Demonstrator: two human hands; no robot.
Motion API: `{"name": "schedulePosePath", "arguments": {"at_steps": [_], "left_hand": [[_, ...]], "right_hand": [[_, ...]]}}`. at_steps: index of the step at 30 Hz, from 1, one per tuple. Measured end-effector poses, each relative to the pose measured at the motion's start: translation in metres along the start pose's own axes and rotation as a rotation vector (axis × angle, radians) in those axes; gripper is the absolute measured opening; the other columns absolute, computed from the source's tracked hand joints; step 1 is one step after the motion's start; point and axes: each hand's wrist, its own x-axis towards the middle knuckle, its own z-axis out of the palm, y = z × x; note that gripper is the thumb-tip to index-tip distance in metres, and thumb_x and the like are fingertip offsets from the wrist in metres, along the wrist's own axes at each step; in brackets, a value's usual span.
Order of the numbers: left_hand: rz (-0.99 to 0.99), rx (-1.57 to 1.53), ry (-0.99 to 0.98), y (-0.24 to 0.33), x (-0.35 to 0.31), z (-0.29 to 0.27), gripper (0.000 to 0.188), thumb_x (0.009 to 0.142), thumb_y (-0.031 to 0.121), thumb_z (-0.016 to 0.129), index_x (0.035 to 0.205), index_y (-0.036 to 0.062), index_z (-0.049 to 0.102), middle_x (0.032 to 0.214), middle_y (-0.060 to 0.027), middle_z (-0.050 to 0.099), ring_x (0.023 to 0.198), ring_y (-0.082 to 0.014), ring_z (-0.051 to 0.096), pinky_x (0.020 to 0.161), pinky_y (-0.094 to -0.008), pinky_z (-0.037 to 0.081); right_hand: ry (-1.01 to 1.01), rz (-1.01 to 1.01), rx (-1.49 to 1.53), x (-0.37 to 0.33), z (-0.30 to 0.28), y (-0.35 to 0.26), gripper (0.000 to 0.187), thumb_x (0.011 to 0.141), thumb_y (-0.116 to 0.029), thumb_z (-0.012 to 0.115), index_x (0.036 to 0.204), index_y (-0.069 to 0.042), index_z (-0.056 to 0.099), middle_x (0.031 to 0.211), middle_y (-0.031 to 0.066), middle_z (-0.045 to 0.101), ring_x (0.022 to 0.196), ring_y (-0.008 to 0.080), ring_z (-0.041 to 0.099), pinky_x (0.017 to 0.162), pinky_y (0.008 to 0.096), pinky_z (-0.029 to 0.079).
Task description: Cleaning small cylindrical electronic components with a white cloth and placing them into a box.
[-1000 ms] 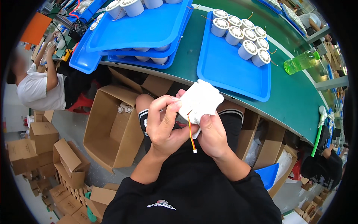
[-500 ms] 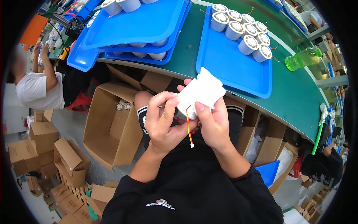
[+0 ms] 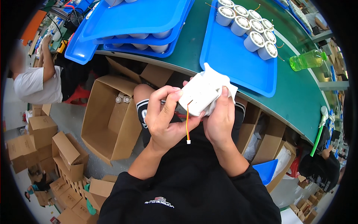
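Above my lap, my left hand (image 3: 163, 115) grips a white plastic housing (image 3: 194, 98) by its left side, with the thumb beneath and the fingers over the edge. Red and yellow wires (image 3: 187, 125) hang from the housing and end in a small white connector (image 3: 188, 142). My right hand (image 3: 220, 121) is closed on a white cloth (image 3: 218, 80), its thumb on top, pressed against the right side of the housing. The cloth hides the far part of the housing and some fingers.
A blue tray (image 3: 223, 61) with several white round units (image 3: 255, 41) lies on the green table (image 3: 298, 99). Stacked blue trays (image 3: 130, 20) stand left of it. A green bottle (image 3: 307, 59) lies at right. An open carton (image 3: 108, 130) is beside my leg; a co-worker (image 3: 39, 82) sits far left.
My right thumb and the cloth have shifted right and up, uncovering more of the housing's flat white face. My left hand keeps its hold.
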Motion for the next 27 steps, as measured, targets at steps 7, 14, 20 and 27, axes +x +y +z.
{"name": "schedulePosePath", "arguments": {"at_steps": [7,14,20,27], "left_hand": [[-0.213,-0.185,0.106,-0.003,-0.012,0.009,0.067,0.058,0.008,0.089,0.117,-0.0038,0.06,0.113,-0.0151,0.055,0.091,-0.0245,0.063,0.074,-0.0315,0.054],[-0.236,-0.266,0.065,-0.006,-0.016,0.01,0.067,0.058,0.004,0.086,0.119,-0.0037,0.06,0.112,-0.0137,0.055,0.091,-0.0226,0.064,0.075,-0.0301,0.055],[-0.219,-0.375,0.008,-0.012,-0.016,0.002,0.068,0.057,0.001,0.086,0.12,-0.0026,0.061,0.11,-0.0125,0.054,0.091,-0.0211,0.064,0.075,-0.0295,0.057],[-0.28,-0.595,-0.089,-0.008,-0.018,-0.003,0.071,0.063,-0.001,0.088,0.127,-0.003,0.057,0.117,-0.0107,0.051,0.098,-0.0206,0.063,0.081,-0.0312,0.057]], "right_hand": [[-0.246,-0.057,0.059,-0.007,0.013,0.002,0.07,0.102,-0.044,0.044,0.148,0.006,0.023,0.15,0.0228,0.037,0.136,0.0281,0.042,0.111,0.0382,0.034],[-0.17,0.028,0.175,0.001,0.01,0.004,0.079,0.091,-0.044,0.065,0.144,0.005,0.032,0.145,0.021,0.045,0.127,0.0264,0.051,0.108,0.0384,0.039],[-0.251,0.143,0.238,0.004,-0.001,-0.007,0.061,0.083,-0.015,0.074,0.134,0.001,0.046,0.137,0.0144,0.053,0.119,0.0206,0.055,0.101,0.0356,0.045],[-0.349,0.132,0.092,0.005,-0.015,-0.005,0.073,0.077,-0.021,0.079,0.137,0.003,0.044,0.141,0.0233,0.049,0.126,0.0286,0.054,0.104,0.0399,0.045]]}}
